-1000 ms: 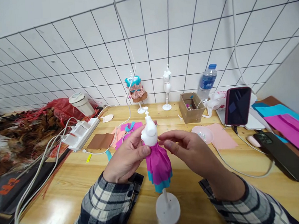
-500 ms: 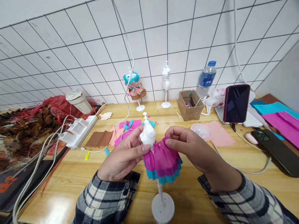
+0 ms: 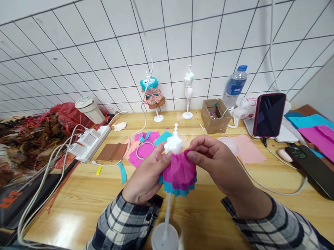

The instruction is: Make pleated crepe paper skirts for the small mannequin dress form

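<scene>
A small white mannequin [image 3: 173, 144] on a stand with a round white base [image 3: 165, 241] leans to the right between my hands. Around its waist is a gathered magenta skirt [image 3: 180, 170] with a blue lower layer [image 3: 176, 189]. My left hand [image 3: 148, 176] pinches the skirt's top edge at the left side of the waist, thumb in front. At the right side, my right hand [image 3: 216, 161] grips the same edge between thumb and fingers. The back of the skirt is hidden.
Behind stand a dressed mannequin [image 3: 154, 97], a bare-legged one [image 3: 188, 90], a cardboard box [image 3: 216, 117] and a bottle [image 3: 235, 87]. Left are a power strip [image 3: 90, 144] and paper scraps [image 3: 113, 152]; right, a propped phone [image 3: 270, 115], a dark phone [image 3: 321, 174] and coloured sheets [image 3: 327, 143].
The mannequin has tilted, its top moving right and its base swinging left. The skirt now wraps closer around the waist, and my hands are nearer each other.
</scene>
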Available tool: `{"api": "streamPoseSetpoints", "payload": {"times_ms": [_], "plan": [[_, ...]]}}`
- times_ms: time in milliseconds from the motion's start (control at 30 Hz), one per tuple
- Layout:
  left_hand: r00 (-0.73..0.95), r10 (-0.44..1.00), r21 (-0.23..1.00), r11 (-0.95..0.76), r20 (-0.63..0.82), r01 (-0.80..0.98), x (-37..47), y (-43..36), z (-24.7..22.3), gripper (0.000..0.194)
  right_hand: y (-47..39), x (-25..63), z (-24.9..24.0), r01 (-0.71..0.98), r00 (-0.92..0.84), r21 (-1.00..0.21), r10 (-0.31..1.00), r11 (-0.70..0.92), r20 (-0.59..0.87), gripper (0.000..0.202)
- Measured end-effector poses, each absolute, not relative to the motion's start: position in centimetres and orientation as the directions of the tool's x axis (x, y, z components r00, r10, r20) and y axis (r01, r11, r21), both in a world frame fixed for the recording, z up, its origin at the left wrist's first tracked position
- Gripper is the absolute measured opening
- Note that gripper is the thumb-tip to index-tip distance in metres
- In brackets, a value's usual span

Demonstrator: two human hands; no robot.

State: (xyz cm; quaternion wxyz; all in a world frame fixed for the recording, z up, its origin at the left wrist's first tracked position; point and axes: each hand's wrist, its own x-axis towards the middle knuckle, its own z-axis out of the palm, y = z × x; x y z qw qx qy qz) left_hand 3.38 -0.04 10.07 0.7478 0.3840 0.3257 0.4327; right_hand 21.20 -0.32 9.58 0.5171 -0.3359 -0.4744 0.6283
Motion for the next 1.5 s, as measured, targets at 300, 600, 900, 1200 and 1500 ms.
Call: {"api": "streamPoseSetpoints", "payload": {"times_ms": [300, 600, 900, 1200, 1500], "plan": [[0.295, 0.935, 0.801, 0.325, -0.195, -0.503, 4.0, -0.4, 10.6, 0.046, -0.6, 19.8, 9.0, -0.430, -0.181, -0.895, 0.983, -0.116, -0.040, 0.023], [0.440, 0.859, 0.723, 0.477, -0.261, -0.500, 4.1, -0.3, 10.2, 0.033, 0.4, 20.4, 8.8, -0.369, -0.120, -0.928, 0.993, -0.043, 0.002, 0.022], [0.486, 0.843, 0.729, 0.480, -0.230, -0.488, 4.1, -0.2, 10.8, 0.037, 0.8, 20.9, 8.4, -0.258, -0.164, -0.965, 0.986, -0.039, 0.004, 0.022], [0.438, 0.875, 0.762, 0.424, -0.206, -0.489, 3.9, -0.3, 10.4, 0.026, 0.8, 20.9, 8.4, -0.205, -0.176, -0.978, 0.984, -0.026, 0.011, 0.024], [0.496, 0.844, 0.729, 0.468, -0.203, -0.499, 3.6, -0.1, 11.2, 0.034, 0.8, 21.1, 9.0, -0.262, -0.286, -0.955, 0.957, -0.135, -0.057, 0.021]]}}
